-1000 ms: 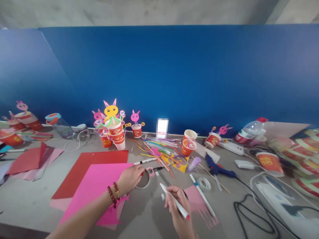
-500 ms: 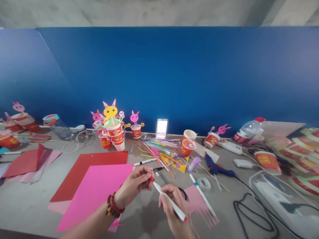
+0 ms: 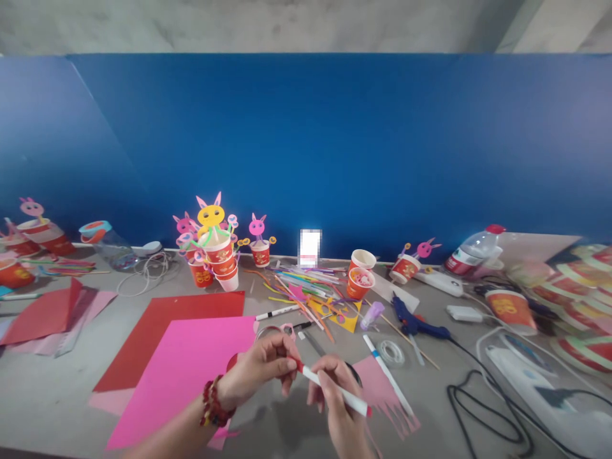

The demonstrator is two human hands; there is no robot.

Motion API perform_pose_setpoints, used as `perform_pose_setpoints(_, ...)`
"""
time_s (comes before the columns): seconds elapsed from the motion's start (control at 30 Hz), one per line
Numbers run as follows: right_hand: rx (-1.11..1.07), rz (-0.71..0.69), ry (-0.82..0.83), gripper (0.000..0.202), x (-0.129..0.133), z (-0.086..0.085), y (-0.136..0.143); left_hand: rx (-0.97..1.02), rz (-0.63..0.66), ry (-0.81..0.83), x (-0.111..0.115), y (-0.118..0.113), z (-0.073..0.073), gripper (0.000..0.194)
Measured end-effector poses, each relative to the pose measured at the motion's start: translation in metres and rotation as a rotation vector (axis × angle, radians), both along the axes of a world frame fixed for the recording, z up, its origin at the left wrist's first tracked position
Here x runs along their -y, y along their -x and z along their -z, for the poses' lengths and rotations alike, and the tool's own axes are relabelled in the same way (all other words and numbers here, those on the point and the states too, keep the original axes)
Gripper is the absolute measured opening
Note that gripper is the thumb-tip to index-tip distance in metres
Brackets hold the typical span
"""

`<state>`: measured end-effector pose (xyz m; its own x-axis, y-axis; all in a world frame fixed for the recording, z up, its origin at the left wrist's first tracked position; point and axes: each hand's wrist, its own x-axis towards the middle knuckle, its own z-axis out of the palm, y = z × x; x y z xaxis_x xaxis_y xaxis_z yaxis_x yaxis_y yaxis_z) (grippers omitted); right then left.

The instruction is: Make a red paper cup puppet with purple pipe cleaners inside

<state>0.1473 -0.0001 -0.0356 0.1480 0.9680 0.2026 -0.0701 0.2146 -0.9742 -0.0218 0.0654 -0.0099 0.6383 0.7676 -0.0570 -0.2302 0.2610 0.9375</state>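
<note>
A white marker (image 3: 352, 400) with a red end lies slantwise in the fingers of my right hand (image 3: 337, 386), which is closed around its barrel. At the marker's upper left end is a red cap (image 3: 299, 365), pinched between the thumb and fingers of my left hand (image 3: 273, 358). Cap and marker meet, but I cannot tell how far the cap is on. My left wrist wears a beaded bracelet. Below that arm lies a bright pink sheet (image 3: 191, 363) over a red sheet (image 3: 138, 344). Fringed light pink paper (image 3: 382, 389) lies beside my right hand.
Behind the hands lie a pile of coloured sticks (image 3: 310, 280) and yellow cut paper (image 3: 348, 317). A blue glue gun (image 3: 415, 322) with its cord, clear tape (image 3: 391, 352) and another marker (image 3: 389, 376) lie to the right. Decorated paper cups (image 3: 222, 255) stand along the blue wall.
The red cap and the marker are now in line, with the cap at the marker's tip. Both hands have shifted slightly, and the marker lies flatter.
</note>
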Motion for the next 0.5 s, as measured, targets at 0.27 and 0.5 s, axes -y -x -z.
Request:
perform_pose_setpoints(0.27, -0.172, 0.038, 0.076, 0.045, -0.005, 0.001, 0.005, -0.412, -0.020, -0.444, 0.015, -0.003, -0.007, 0.031)
perform_pose_setpoints(0.5, -0.053, -0.066, 0.052, 0.040, -0.001, -0.001, -0.013, -0.627, 0.059, -0.757, 0.014, 0.005, -0.014, 0.043)
